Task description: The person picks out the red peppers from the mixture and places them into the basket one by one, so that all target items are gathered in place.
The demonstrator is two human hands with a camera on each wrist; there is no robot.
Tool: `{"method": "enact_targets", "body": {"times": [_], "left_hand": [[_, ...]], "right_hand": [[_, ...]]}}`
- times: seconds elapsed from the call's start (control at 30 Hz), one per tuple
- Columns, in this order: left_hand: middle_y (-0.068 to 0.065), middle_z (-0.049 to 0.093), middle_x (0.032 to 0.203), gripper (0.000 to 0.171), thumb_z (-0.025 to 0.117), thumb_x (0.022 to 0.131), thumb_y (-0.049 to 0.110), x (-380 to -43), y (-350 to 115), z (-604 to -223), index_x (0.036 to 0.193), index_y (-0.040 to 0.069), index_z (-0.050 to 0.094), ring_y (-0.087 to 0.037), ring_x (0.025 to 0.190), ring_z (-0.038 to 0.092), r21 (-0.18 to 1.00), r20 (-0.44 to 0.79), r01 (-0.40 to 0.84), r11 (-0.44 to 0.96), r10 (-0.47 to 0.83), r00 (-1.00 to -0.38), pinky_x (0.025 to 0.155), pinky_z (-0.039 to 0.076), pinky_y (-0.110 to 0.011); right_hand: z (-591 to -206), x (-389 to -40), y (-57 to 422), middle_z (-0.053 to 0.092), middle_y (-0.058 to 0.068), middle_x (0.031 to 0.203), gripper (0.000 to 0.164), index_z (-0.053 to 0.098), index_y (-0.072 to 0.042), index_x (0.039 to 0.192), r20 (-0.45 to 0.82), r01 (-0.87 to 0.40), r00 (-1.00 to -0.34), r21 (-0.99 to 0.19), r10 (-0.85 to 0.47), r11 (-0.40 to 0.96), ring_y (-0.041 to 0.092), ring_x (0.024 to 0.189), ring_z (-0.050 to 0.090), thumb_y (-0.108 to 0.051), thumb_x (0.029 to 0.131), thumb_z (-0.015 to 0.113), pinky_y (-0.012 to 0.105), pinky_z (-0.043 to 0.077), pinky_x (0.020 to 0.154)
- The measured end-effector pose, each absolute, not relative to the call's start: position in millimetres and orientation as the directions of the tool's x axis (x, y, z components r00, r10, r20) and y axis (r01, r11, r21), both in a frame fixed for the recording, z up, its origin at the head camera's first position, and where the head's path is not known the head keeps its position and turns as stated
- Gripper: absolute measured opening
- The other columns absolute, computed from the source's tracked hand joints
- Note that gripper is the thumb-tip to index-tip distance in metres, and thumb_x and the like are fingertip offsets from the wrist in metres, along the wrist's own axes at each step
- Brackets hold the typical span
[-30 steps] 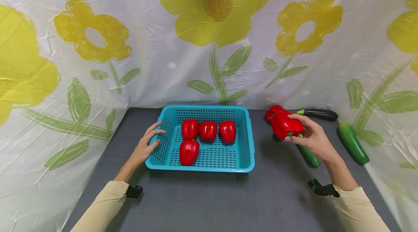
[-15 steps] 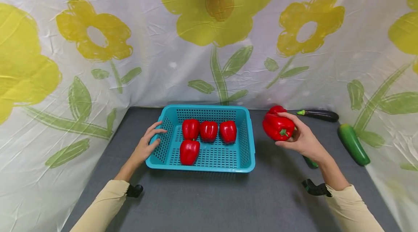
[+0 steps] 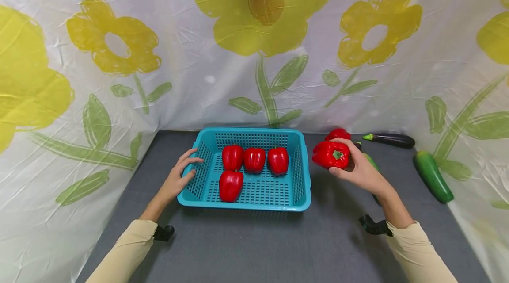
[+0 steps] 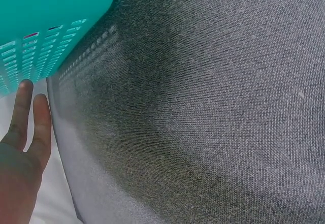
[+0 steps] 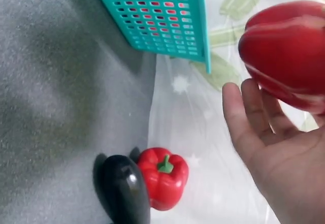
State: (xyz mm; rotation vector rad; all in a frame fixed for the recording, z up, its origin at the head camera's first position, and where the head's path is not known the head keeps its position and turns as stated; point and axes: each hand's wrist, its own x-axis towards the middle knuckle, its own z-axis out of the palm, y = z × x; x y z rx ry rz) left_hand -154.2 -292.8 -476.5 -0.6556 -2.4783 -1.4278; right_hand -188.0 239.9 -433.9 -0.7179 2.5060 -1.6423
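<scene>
My right hand (image 3: 363, 174) holds a red bell pepper (image 3: 328, 154) above the table, just right of the blue-green basket (image 3: 243, 207). In the right wrist view the fingers lie under and beside this bell pepper (image 5: 287, 51), which is partly cut off by the frame edge. My left hand (image 3: 176, 181) rests at the basket's left rim, its fingers spread and fairly straight. Two of those fingers (image 4: 41, 125) show beside the perforated wall in the left wrist view. Inside the basket lie several red bell peppers (image 3: 254, 160), most in a back row and one (image 3: 230, 185) in front.
Another red bell pepper (image 3: 338, 133) stays at the back, beside a dark eggplant (image 5: 124, 188) seen in the right wrist view. Farther right lie a second eggplant (image 3: 391, 140) and a zucchini (image 3: 432, 177). My right hand partly hides another zucchini (image 3: 370, 161). A flowered curtain (image 3: 191, 97) closes off the back.
My right hand has carried the red bell pepper leftward toward the basket, turning it so its stem faces me. The left hand and the basket have stayed put.
</scene>
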Motion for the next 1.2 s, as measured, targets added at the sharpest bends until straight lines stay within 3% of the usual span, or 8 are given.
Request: {"method": "enact_targets", "body": {"times": [0.3, 0.7, 0.97, 1.2], "left_hand": [[-0.038, 0.031, 0.151, 0.034, 0.051, 0.091, -0.020, -155.0, -292.4, -478.1, 0.121, -0.009, 0.061, -0.058, 0.139, 0.023, 0.778, 0.384, 0.468, 0.420, 0.273, -0.882, 0.100, 0.024, -0.073], [-0.038, 0.030, 0.152, 0.031, 0.050, 0.092, -0.020, -154.1, -294.0, -478.6, 0.121, -0.013, 0.059, -0.057, 0.139, 0.023, 0.784, 0.376, 0.458, 0.420, 0.266, -0.888, 0.100, 0.025, -0.073], [-0.039, 0.030, 0.151, 0.032, 0.050, 0.092, -0.019, -153.6, -293.6, -477.6, 0.121, -0.012, 0.060, -0.058, 0.139, 0.023, 0.780, 0.384, 0.466, 0.418, 0.269, -0.883, 0.100, 0.025, -0.072], [-0.039, 0.030, 0.151, 0.032, 0.051, 0.092, -0.019, -153.7, -293.6, -477.9, 0.122, -0.011, 0.060, -0.058, 0.139, 0.023, 0.783, 0.384, 0.467, 0.411, 0.271, -0.883, 0.100, 0.025, -0.073]], "right_hand": [[-431.8, -190.0, 232.7, 0.047, 0.018, 0.140, 0.079, 0.037, -0.006, 0.148, 0.149, -0.281, -0.918, -0.898, -0.367, 0.339, 0.039, 0.123, 0.047, -0.011, 0.083, 0.081, 0.033, 0.056, 0.079], [-431.7, -194.1, 213.2, 0.042, 0.013, 0.144, 0.073, 0.035, -0.011, 0.155, 0.242, -0.330, -0.872, -0.933, -0.426, 0.144, 0.035, 0.125, 0.045, -0.003, 0.091, 0.071, 0.036, 0.056, 0.083], [-433.4, -195.7, 200.5, 0.048, 0.012, 0.141, 0.076, 0.044, -0.012, 0.149, 0.278, -0.361, -0.847, -0.927, -0.454, 0.106, 0.036, 0.122, 0.049, 0.002, 0.083, 0.079, 0.041, 0.058, 0.080], [-433.5, -196.9, 193.7, 0.045, 0.010, 0.145, 0.077, 0.042, -0.013, 0.150, 0.258, -0.351, -0.848, -0.928, -0.462, 0.125, 0.037, 0.123, 0.048, 0.000, 0.084, 0.079, 0.040, 0.057, 0.082]]}}
